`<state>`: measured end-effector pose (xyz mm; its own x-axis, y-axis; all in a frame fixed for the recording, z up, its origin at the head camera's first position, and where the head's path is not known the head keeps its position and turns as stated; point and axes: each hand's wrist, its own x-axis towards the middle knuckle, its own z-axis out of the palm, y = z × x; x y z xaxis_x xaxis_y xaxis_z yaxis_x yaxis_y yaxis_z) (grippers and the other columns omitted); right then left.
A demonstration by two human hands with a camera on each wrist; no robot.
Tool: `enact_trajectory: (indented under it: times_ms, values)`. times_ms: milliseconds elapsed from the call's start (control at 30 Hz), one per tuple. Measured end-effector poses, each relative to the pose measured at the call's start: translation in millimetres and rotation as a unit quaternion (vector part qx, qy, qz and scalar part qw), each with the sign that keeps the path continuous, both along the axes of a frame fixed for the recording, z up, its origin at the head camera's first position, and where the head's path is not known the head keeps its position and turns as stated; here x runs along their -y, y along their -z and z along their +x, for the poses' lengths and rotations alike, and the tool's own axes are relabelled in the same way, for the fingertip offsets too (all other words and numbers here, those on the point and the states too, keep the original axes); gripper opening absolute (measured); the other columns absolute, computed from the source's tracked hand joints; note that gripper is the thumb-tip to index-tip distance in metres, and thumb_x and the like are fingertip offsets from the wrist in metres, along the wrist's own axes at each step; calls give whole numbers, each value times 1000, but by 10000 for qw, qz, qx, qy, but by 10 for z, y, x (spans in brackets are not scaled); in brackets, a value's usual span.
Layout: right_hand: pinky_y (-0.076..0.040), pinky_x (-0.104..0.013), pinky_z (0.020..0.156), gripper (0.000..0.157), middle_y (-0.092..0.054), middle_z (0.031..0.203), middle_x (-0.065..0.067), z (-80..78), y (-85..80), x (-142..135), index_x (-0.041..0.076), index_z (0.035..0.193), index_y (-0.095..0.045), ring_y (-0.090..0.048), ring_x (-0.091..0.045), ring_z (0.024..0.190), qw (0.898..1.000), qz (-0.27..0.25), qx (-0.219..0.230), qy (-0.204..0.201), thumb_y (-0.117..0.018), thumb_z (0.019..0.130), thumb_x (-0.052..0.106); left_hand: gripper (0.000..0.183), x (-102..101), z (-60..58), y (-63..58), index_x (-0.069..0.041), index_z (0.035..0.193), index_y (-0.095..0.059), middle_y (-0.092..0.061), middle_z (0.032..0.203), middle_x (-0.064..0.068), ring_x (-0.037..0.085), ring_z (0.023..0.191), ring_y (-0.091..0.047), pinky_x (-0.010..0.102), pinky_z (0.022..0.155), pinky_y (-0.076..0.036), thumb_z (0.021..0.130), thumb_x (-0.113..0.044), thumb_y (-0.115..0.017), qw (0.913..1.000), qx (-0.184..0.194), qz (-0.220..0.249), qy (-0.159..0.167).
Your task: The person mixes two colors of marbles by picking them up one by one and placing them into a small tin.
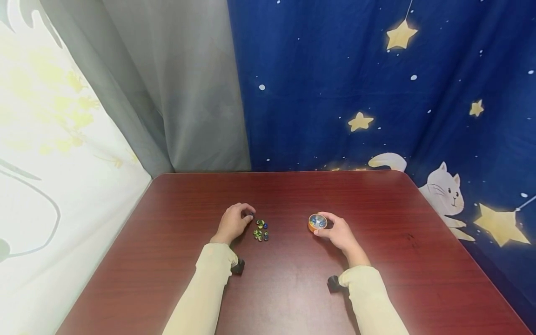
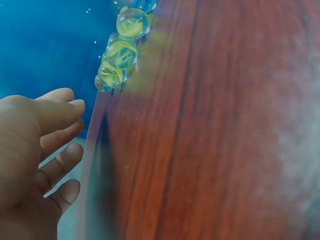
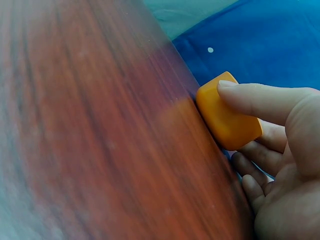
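Note:
Several glass marbles [image 1: 260, 230], with green-yellow and blue swirls, lie in a loose group on the table. At the group's left side is my left hand [image 1: 234, 224], thumb and index finger close together. A small dark spot shows between these fingertips in the head view; the left wrist view shows no marble there, so I cannot tell whether one is pinched. My right hand [image 1: 338, 231] grips a small orange bowl [image 1: 311, 227] between thumb and fingers, and the bowl sits on or just above the tabletop. Inside it are blue-tinted marbles [image 1: 320, 223].
The reddish-brown wooden table [image 1: 293, 288] spreads under both arms. A grey curtain [image 1: 201, 93] and a blue star-printed curtain [image 1: 310, 93] hang behind its far edge. Black wrist devices [image 1: 237, 267] show at both sleeves.

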<state>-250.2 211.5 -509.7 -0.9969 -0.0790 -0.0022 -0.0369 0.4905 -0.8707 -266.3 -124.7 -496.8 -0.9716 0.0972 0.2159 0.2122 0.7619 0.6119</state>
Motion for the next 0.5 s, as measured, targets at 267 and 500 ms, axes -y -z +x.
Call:
enact_trajectory:
  times_ms: [267, 500]
  values:
    - [-39, -50, 96, 61, -64, 119, -14, 18, -10, -5, 7, 131, -59, -56, -30, 110, 10000, 81, -14, 23, -81, 74, 8, 11, -26, 35, -6, -17, 100, -71, -61, 85, -6, 15, 75, -55, 35, 70, -46, 89, -14, -72, 9996, -93, 273, -36]
    - [-39, -50, 96, 61, -63, 121, -15, 43, -11, -1, 6, 131, -58, -55, -30, 111, 10000, 84, 16, 23, -81, 75, 8, 9, -71, 50, -17, -16, 99, -70, -63, 80, -7, 13, 72, -56, 33, 67, -46, 90, -17, -71, 9984, -102, 540, -98]
